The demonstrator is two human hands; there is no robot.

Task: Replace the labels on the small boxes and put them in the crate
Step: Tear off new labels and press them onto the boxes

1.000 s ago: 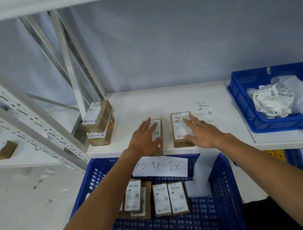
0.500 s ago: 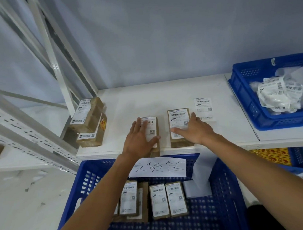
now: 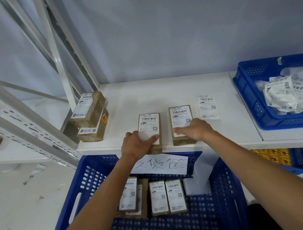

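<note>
Now, left hand (image 3: 138,145) gripping left box (image 3: 149,124), right hand (image 3: 197,130) clasping right box (image 3: 180,115)

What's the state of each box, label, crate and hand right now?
left brown cardboard box: flat at white shelf front edge, label up.
right brown cardboard box: flat, label up.
left hand: grip round left box, thumb on label.
right hand: fingers curled over right box.
loose white paper label: flat on shelf, beside right box, apart.
large blue plastic crate: holds labelled boxes lying flat.
small blue plastic bin: holds crumpled labels.
</note>
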